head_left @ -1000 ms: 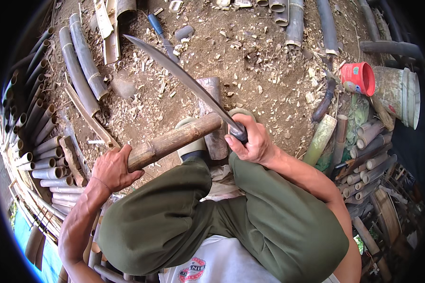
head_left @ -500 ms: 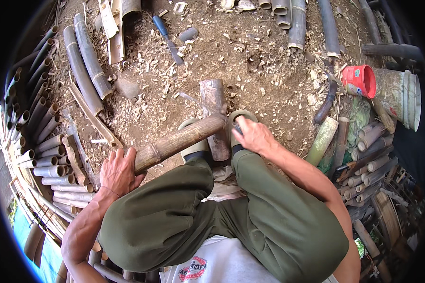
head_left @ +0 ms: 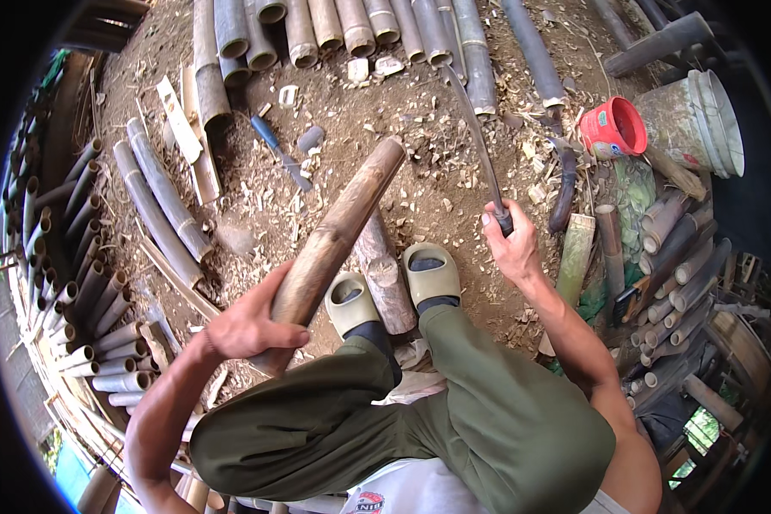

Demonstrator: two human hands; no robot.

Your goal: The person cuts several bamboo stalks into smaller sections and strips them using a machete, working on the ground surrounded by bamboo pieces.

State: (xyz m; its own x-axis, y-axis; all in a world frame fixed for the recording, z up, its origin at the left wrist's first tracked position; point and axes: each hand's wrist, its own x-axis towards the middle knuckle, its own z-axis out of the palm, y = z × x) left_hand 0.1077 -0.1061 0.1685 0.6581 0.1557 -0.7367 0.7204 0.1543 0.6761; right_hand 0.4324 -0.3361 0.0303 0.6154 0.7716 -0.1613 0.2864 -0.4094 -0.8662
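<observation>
Head camera looks straight down on a seated person in olive trousers, knees spread, feet in pale slip-on sandals planted on bare dirt littered with wood chips.

Left hand wraps its grip closed around the lower end of a thick bamboo pole. That pole runs up and to the right from the hand, tilted, its cut far end raised above the ground near the middle of the view. Its lower part passes just beside the left sandal.

Right hand holds a closed grip on the dark handle of a long knife. The narrow blade points up and away from the person, slightly left of the hand, and stands well apart from the pole.

Between the two sandals lies a short wooden block, resting on the dirt below the pole.

A row of cut bamboo sections lies along the top of the view. More bamboo tubes are stacked in a curved bank on the left. On the right, a red bucket sits just beside a larger pale bucket. A small blue-handled tool lies on the dirt above the pole's left side.
</observation>
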